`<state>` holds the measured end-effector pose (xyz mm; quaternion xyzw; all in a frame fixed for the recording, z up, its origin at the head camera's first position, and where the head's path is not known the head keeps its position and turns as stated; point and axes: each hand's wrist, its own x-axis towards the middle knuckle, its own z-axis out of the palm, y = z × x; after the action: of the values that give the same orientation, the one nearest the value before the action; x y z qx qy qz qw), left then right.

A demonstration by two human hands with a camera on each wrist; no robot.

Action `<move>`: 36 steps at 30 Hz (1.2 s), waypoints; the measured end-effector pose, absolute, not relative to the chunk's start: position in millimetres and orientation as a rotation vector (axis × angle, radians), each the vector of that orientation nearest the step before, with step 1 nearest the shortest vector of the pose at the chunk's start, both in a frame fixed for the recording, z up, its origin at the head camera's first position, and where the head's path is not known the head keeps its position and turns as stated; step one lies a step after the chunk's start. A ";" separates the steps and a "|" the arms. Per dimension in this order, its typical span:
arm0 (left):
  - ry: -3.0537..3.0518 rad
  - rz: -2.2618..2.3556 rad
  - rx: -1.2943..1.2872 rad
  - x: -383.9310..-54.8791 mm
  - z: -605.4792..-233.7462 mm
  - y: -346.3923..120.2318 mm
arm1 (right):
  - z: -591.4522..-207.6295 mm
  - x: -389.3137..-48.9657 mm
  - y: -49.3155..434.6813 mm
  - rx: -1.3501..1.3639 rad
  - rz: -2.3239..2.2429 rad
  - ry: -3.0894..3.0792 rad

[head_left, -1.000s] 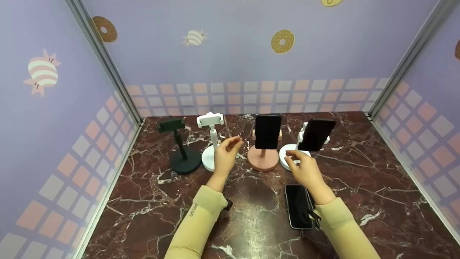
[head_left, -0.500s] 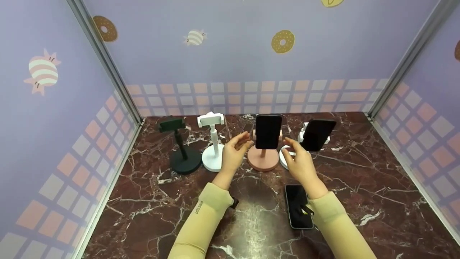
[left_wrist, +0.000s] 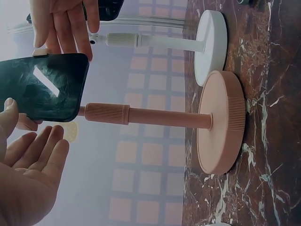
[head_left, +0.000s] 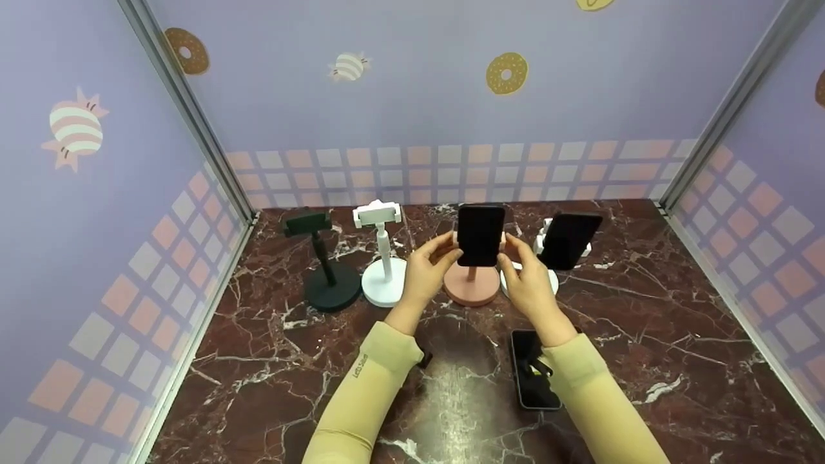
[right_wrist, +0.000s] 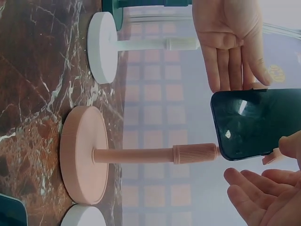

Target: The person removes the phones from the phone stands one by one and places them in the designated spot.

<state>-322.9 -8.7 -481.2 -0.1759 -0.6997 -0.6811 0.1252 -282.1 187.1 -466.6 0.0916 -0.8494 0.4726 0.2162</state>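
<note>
With left hand [head_left: 425, 275] and right hand [head_left: 532, 282], just short of contact a moment ago, now partly curled, pinching the black phone [head_left: 480, 233] by opposite edges atop the pink stand [head_left: 471, 294], so bringing it under two-handed control.

Phone [head_left: 481, 235] on stand [head_left: 472, 290] — between both hands [head_left: 427, 274] [head_left: 532, 283]

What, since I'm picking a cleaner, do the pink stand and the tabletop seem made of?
Pink stand: probably matte plastic, given its even colour and ribbed collar; the post may be metal. Tabletop: glossy, perhaps marble or imitation, by pale veins and a bright reflection.
</note>
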 end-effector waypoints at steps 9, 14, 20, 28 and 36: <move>-2.049 -1.925 -0.551 -326.3 -477.2 -7.2 | -462.8 -287.3 184.0 0.266 1.351 -2.332; -2.023 -1.982 -0.571 -328.0 -474.4 -7.5 | -462.6 -291.8 183.7 0.268 1.353 -2.302; -2.031 -1.993 -0.561 -329.2 -473.5 -8.5 | -463.3 -295.4 183.0 0.254 1.440 -2.257; -2.013 -1.996 -0.566 -331.4 -473.5 -7.5 | -465.4 -298.6 179.9 0.228 1.525 -2.187; -1.997 -1.995 -0.550 -332.0 -474.5 -6.3 | -465.0 -299.6 177.0 0.215 1.616 -2.138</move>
<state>-332.0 -6.3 -474.5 -0.1895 -0.6884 -0.6875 0.1324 -299.6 177.0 -465.0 0.0780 -0.7749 0.5858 0.2242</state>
